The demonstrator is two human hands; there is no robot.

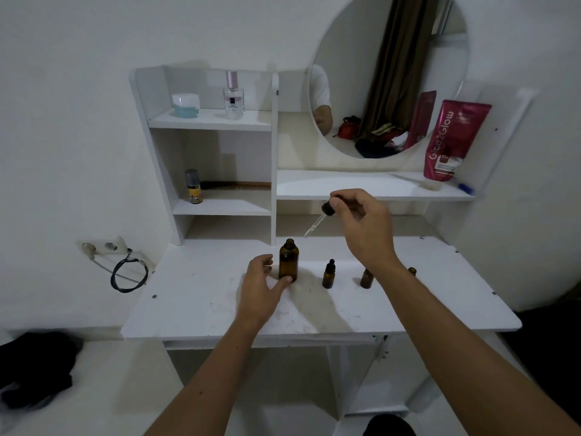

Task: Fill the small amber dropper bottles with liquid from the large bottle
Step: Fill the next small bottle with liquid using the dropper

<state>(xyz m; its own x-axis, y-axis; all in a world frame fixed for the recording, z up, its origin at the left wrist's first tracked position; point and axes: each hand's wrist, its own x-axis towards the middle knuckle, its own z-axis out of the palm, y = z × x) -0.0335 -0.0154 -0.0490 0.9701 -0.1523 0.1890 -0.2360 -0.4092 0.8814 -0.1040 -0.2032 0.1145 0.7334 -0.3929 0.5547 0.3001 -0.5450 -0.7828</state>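
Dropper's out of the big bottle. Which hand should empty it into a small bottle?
Right. The right hand already pinches the dropper above the desk, near the small bottles. The left hand is steadying the large bottle.

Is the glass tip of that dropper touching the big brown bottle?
Apart. The head view shows the dropper held in the right hand, its tip in the air above and right of the large bottle.
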